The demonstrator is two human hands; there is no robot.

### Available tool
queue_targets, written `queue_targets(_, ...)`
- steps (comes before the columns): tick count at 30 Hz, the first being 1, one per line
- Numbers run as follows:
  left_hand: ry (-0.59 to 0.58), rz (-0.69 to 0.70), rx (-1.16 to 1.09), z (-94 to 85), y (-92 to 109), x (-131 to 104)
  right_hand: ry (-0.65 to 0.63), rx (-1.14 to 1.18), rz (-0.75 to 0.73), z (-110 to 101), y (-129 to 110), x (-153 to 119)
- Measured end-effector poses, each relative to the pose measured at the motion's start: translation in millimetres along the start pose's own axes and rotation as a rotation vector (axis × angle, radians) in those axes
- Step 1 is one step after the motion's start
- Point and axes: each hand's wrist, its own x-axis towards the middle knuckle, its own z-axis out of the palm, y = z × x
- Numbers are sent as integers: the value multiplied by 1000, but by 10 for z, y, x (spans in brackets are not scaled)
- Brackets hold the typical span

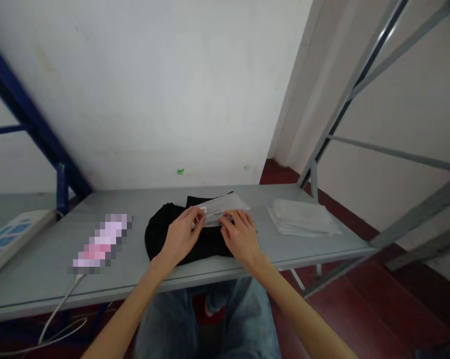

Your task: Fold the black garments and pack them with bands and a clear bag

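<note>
A translucent white plastic bag [228,202] lies over a black cloth item [159,232] on the grey table. My left hand [183,232] pinches the bag's left end, near a small white piece at its edge. With its fingers bent together, my right hand [239,232] grips the bag's lower edge, above the right part of the black cloth. The cloth extends beneath both hands, partly hidden by them.
A stack of translucent white bags [303,218] lies on the table [135,279] at the right. At the left are a blurred-out phone-like object [103,242] with a white cable [62,301] and a white power strip [17,234]. Metal frame posts flank the table.
</note>
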Motion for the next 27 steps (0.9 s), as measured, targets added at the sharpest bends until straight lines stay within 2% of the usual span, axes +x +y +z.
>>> queue_targets(5, 112, 90, 341, 52, 148, -82, -20, 0, 85, 58, -76, 257)
queue_targets(9, 162, 97, 450, 70, 151, -141, -170, -70, 130, 63, -193, 428)
queue_targets(13, 127, 115, 492, 39, 135, -153, -305, -87, 19, 77, -269, 538)
queue_targets(16, 147, 109, 479, 27, 133, -161, -293, -74, -104, 83, -241, 610)
queue_targets(22, 246, 127, 474, 53, 112, -191, -279, -1, -225, 29, -101, 749)
queue_targets(25, 270, 102, 493, 43, 101, -175, -201, 90, -298, 25, -50, 749)
queue_targets(27, 284, 74, 506, 25, 94, -153, -108, 153, -230, 24, -22, 680)
